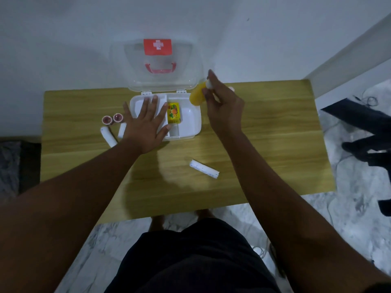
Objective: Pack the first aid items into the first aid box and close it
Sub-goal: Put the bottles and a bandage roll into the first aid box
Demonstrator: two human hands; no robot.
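Note:
The white first aid box point(193, 127) stands open on the wooden table, its clear lid point(127, 66) with a red cross label leaning back against the wall. A small yellow carton point(173, 113) lies inside the box. My left hand point(146, 123) rests flat with fingers spread over the box's left compartment. My right hand point(222, 106) holds a yellow bottle point(197, 97) with a white cap, tilted above the box's right rear corner. Two white rolls point(108, 136) and two small red-capped jars point(112, 119) lie left of the box. Another white roll point(204, 169) lies in front.
The table point(264, 134) stands against a white wall. Dark objects point(359, 127) lie on the marbled floor to the right. My feet and dark shorts show below the table's front edge.

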